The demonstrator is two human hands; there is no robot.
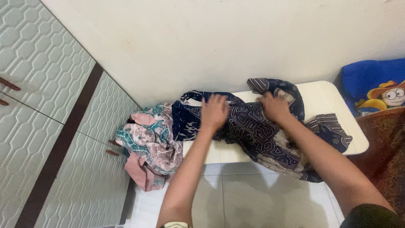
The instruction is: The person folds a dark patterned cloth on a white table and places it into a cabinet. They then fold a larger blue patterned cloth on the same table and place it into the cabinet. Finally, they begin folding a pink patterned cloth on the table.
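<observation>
A dark blue patterned cloth [257, 135] lies rumpled across a small white table [333, 101] that stands against the wall. My left hand [214, 112] rests flat on the cloth's left part with its fingers spread. My right hand [274, 107] presses on the cloth's upper middle, fingers bent into the fabric. One end of the cloth hangs over the table's front edge. Whether either hand pinches the fabric cannot be seen.
A heap of pink and teal patterned clothes [149, 141] sits left of the table. A white cupboard with hexagon-embossed doors [46, 126] fills the left. A blue cartoon-print fabric [375, 86] and a brown patterned cloth [386, 156] lie at the right. White floor tiles [253, 198] are below.
</observation>
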